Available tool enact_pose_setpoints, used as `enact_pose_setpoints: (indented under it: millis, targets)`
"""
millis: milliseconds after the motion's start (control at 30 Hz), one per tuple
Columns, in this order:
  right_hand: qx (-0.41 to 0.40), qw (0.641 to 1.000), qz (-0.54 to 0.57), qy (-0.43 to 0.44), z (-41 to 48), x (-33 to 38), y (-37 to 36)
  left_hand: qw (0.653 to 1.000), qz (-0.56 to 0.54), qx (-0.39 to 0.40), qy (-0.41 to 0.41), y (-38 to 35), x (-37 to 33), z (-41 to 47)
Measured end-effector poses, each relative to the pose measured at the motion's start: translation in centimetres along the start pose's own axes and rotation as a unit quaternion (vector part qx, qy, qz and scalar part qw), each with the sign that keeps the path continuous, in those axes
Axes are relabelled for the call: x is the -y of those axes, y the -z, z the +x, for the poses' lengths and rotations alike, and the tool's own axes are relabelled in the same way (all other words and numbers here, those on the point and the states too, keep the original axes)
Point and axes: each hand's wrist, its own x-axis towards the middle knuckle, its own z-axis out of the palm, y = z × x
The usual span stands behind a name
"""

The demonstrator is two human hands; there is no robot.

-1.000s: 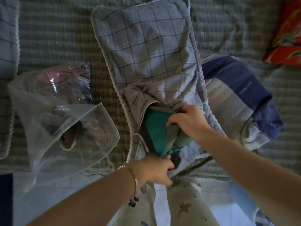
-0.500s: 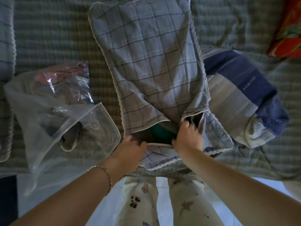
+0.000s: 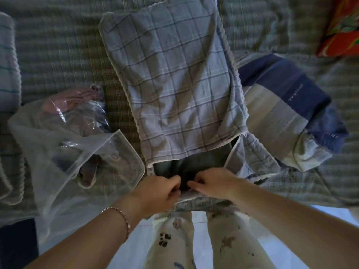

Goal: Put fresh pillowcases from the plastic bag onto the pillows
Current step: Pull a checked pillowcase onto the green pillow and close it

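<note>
Head view, looking down at a bed; at far left a clear plastic bag [image 3: 120,158] lies open on the checked bedcover [image 3: 58,45], folded fabric showing inside it. To its right the left hand [image 3: 161,189], a thin bracelet on the wrist, has its fingers curled and seems to pinch the near hem of a grey plaid pillowcase [image 3: 174,84]. The pillowcase lies in the middle of the bed, its mouth facing the person; a dark green pillow [image 3: 194,162] fills it and shows only at that mouth. The right hand [image 3: 215,183] sits just beside the left, fingers likewise curled on the hem; blur hides the exact pinch. Further right lie a crumpled blue and grey striped cloth [image 3: 287,113] and, in the corner, a red cushion [image 3: 340,26]. Risks, as a judgement: the pillow's end could bulge out if the hem is drawn shut unevenly; the loose flap at the mouth's right corner may catch or bunch; a hard tug could slide the whole pillow toward the bed's edge.
</note>
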Motion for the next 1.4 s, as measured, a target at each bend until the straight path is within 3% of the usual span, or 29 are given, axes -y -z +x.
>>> enact_pose_setpoints:
  millis: [100,167,200,300,400,500,567,633,667,733,833,933,1033,1133,1200,1267,1400]
  targets:
    - [-0.060,0.981,-0.182,-0.006,-3.7,-5.1,1.6,0.993,0.048,0.016,0.106,0.1,-0.6,2.8]
    - [-0.078,0.970,-0.230,0.011,-6.1,-7.7,1.8,0.992,0.055,0.001,0.109,0.3,-2.1,5.4]
    - [-0.135,0.958,-0.250,0.038,-6.9,-8.6,1.7,0.994,0.055,-0.020,0.096,0.6,-3.2,6.8]
    - [-0.284,0.938,-0.180,0.088,-7.9,-9.9,0.5,0.994,0.020,-0.063,0.088,1.4,-7.5,11.1]
    - [-0.331,0.924,-0.141,0.128,-7.8,-10.4,-0.8,0.985,-0.011,-0.039,0.165,1.0,-11.0,15.1]
    - [-0.357,0.917,-0.095,0.151,-8.0,-11.4,-0.7,0.981,0.005,-0.060,0.183,0.2,-12.7,16.9]
    - [-0.403,0.902,-0.002,0.152,-8.5,-12.4,-0.2,0.985,-0.094,-0.061,0.132,0.3,-13.8,16.8]
    - [-0.456,0.876,0.125,0.091,-8.7,-12.6,1.1,0.975,-0.203,-0.049,0.079,0.8,-14.2,15.9]
    - [-0.463,0.867,0.183,0.023,-8.6,-12.8,1.9,0.970,-0.228,-0.029,0.076,1.2,-14.1,15.5]
    - [-0.392,0.872,0.275,-0.106,-7.7,-13.5,3.8,0.964,-0.251,0.003,0.092,1.3,-13.3,15.0]
    - [-0.294,0.892,0.290,-0.182,-5.4,-14.0,5.3,0.938,-0.308,-0.063,0.148,1.3,-12.5,14.3]
    - [-0.272,0.907,0.250,-0.201,-3.1,-13.3,5.7,0.864,-0.444,-0.174,0.159,2.3,-13.3,14.2]
    - [-0.240,0.926,0.191,-0.220,-1.6,-12.2,5.4,0.843,-0.470,-0.220,0.142,3.2,-14.1,14.8]
    - [-0.254,0.910,0.241,-0.221,-1.5,-12.3,5.3,0.798,-0.488,-0.274,0.222,3.9,-13.8,15.9]
    - [-0.263,0.911,0.241,-0.206,-1.8,-12.2,4.8,0.776,-0.505,-0.276,0.258,4.4,-13.5,16.2]
    - [-0.280,0.909,0.252,-0.180,-2.2,-11.9,4.0,0.779,-0.489,-0.271,0.285,4.8,-13.1,16.3]
    - [-0.289,0.862,0.389,-0.149,-2.7,-10.8,3.0,0.754,-0.546,-0.207,0.301,4.6,-12.5,17.1]
